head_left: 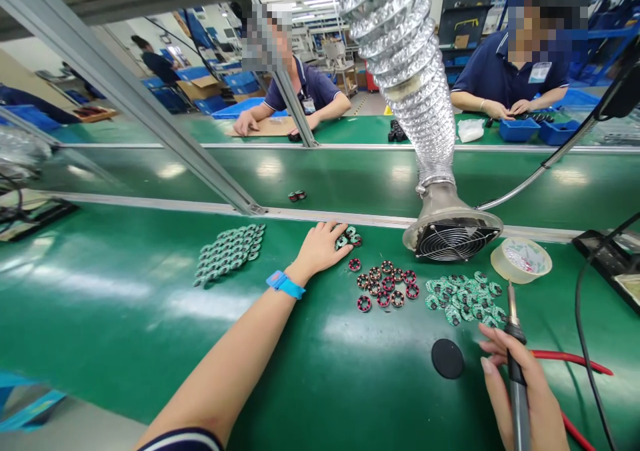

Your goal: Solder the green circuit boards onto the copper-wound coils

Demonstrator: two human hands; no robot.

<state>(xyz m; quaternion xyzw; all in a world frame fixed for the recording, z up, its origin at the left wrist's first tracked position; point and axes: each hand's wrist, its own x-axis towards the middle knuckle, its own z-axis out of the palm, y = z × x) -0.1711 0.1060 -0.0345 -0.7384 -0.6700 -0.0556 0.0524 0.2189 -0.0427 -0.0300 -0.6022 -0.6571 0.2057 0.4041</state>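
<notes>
My left hand (323, 250), wearing a blue wrist strap (285, 284), reaches over the green table. Its fingers and thumb are apart, resting at a small cluster of green circuit boards with red coils (349, 238), partly hidden by the fingers. My right hand (530, 384) holds a soldering iron (518, 388), its metal tip pointing away from me. Between the hands lie loose round copper-and-red coils (388, 284) and a pile of small round green circuit boards (465, 298). A black disc (447, 358) lies near my right hand.
A fume extractor hood (453, 228) hangs from a silver duct (400, 64). Below it to the right stands a pale round tub (521, 260). Rows of stacked round parts (230, 254) lie at left. A metal post (150, 98) slants down to the table's rail. Co-workers sit across.
</notes>
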